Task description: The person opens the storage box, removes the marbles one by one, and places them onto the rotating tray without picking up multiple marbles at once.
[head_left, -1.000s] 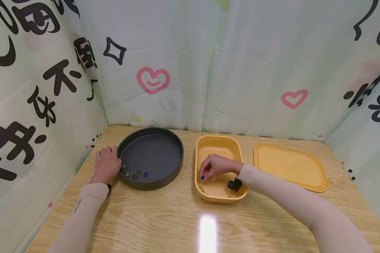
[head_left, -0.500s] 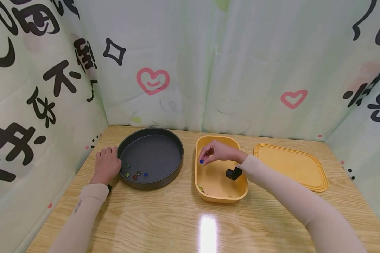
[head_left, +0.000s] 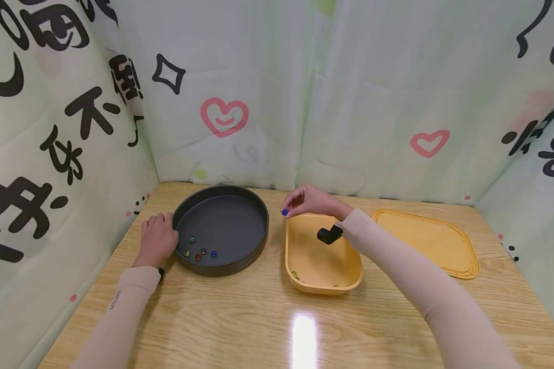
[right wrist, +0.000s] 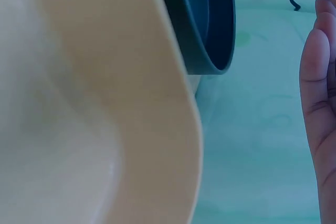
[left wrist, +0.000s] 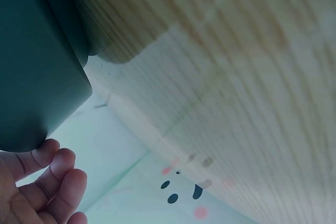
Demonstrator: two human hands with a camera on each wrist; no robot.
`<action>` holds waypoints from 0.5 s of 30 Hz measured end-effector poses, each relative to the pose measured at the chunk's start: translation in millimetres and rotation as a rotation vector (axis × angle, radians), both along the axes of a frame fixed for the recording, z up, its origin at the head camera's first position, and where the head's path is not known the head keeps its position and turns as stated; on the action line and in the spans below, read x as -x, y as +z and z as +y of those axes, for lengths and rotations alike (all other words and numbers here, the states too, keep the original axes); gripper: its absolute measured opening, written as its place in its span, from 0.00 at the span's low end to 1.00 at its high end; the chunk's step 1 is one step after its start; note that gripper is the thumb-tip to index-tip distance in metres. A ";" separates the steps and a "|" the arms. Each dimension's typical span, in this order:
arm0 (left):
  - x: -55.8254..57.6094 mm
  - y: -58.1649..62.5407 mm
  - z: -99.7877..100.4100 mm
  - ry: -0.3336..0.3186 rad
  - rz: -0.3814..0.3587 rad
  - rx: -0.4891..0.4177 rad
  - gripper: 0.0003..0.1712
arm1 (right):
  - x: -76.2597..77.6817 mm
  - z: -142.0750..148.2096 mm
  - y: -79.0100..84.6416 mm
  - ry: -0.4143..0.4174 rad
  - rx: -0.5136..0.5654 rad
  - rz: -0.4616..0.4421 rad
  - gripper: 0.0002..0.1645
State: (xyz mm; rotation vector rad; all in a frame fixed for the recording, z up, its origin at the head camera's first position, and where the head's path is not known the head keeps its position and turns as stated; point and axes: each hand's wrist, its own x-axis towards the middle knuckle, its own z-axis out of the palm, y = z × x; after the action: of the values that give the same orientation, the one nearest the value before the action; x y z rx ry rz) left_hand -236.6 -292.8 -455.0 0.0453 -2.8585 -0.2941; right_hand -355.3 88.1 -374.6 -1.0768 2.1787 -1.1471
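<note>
Between thumb and fingertips, my right hand (head_left: pixel 315 200) pinches a blue marble (head_left: pixel 284 212) above the far left rim of the orange rectangular tub (head_left: pixel 323 256). My left hand (head_left: pixel 158 240) grips the left side of a round dark grey pan (head_left: pixel 228 215); the left wrist view shows its fingertips (left wrist: pixel 71 163) at the pan's outer wall (left wrist: pixel 37 77). Several glass marbles lie in the pan's near left part, among them a green one (head_left: pixel 192 239), a reddish one (head_left: pixel 197 258) and a blue glass ball (head_left: pixel 214 253). A yellowish marble (head_left: pixel 294 274) sits inside the tub's near left corner.
A flat orange lid (head_left: pixel 427 243) lies right of the tub on the wooden table (head_left: pixel 231 323). Printed curtains (head_left: pixel 364 102) hang along the back and both sides. A narrow strip of table separates pan and tub.
My right hand has risen from inside the tub toward its far left rim, carrying the blue marble. A green marble in the pan has rolled rightward. The left hand stays in place.
</note>
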 end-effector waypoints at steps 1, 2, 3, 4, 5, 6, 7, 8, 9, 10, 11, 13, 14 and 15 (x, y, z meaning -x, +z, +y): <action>0.3 -0.2 -0.1 -0.001 -0.001 0.001 0.14 | 1.2 -2.1 0.9 -0.008 0.002 0.000 0.14; 0.5 -0.4 -0.2 -0.002 -0.002 0.002 0.14 | 2.5 -4.2 1.9 -0.017 0.003 0.002 0.14; 0.8 -0.7 -0.3 -0.001 -0.003 0.002 0.14 | 4.1 -6.3 2.7 -0.026 0.003 0.005 0.14; 0.8 -0.9 -0.4 -0.002 -0.004 0.002 0.14 | 5.7 -8.5 3.6 -0.033 0.005 0.007 0.13; 0.9 -0.9 -0.3 -0.003 -0.003 0.004 0.15 | 7.3 -10.9 4.9 -0.045 0.001 0.006 0.13; 0.9 -0.8 -0.4 -0.003 -0.003 0.003 0.15 | 9.0 -13.6 6.1 -0.058 0.000 0.003 0.12; 0.9 -0.7 -0.4 -0.003 -0.004 0.003 0.15 | 10.8 -16.2 7.5 -0.065 0.005 -0.001 0.12; 0.8 -0.5 -0.5 -0.003 -0.005 0.001 0.15 | 12.5 -19.1 9.0 -0.074 0.011 -0.002 0.11; 0.9 -0.4 -0.6 -0.002 -0.005 0.001 0.14 | 14.0 -22.0 10.7 -0.082 0.015 -0.007 0.11; 1.0 -0.2 -0.7 -0.002 -0.006 0.002 0.14 | 15.3 -25.2 12.3 -0.091 0.022 -0.014 0.11; 1.2 0.0 -0.9 -0.001 -0.009 0.002 0.14 | 16.6 -28.5 13.7 -0.100 0.023 -0.016 0.10; 1.7 0.0 -1.3 0.002 -0.014 0.004 0.14 | 19.1 -35.3 15.6 -0.107 0.028 -0.007 0.10; 2.0 -0.1 -1.4 0.003 -0.015 0.006 0.13 | 20.2 -38.8 16.4 -0.111 0.025 -0.005 0.10; 2.2 -0.1 -1.5 0.004 -0.017 0.009 0.14 | 20.6 -42.4 17.4 -0.111 0.023 0.000 0.11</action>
State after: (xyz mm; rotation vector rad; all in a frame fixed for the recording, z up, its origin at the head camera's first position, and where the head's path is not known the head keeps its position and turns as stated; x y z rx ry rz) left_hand -238.8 -294.3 -455.1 0.0519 -2.8757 -0.2814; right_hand -376.0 45.7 -357.2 -0.9756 2.2547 -1.2229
